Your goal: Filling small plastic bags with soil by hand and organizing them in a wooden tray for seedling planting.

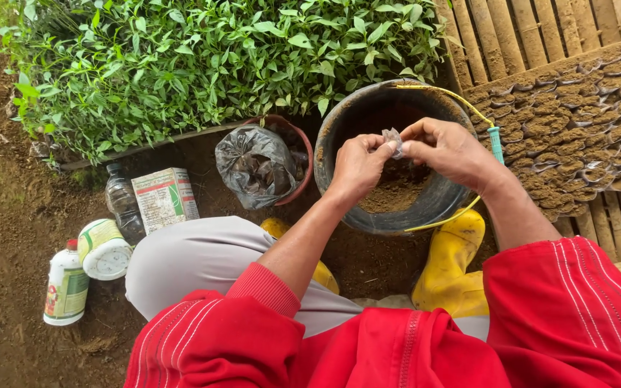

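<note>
Both hands are over a black bucket (436, 205) that has brown soil in the bottom. The left hand (357, 167) and the right hand (448, 151) meet in the middle and pinch a tiny clear bag (393, 141) between their fingertips. The fingers of each hand are curled in tight on the bag, with the thumbs on top. The bag sits above the soil, near the middle of the bucket.

A yellow handle (461, 100) with a green grip runs over the bucket's right side. Two yellow boots (454, 262) stand on the ground just below the bucket. The person wears red sleeves (267, 287) and grey pants (203, 259).

Just left of the bucket is a red pot (302, 147) with a crumpled black bag (256, 167) in it. Further left, on the dirt, are a small box (165, 200), a clear bottle (122, 202), a round tub (104, 250) with a white lid and a white bottle (66, 284) with a red cap.

Green seedlings (203, 61) fill the top of the ground. At the right, many little soil-filled bags (576, 122) stand in rows on a bamboo rack (533, 32).
</note>
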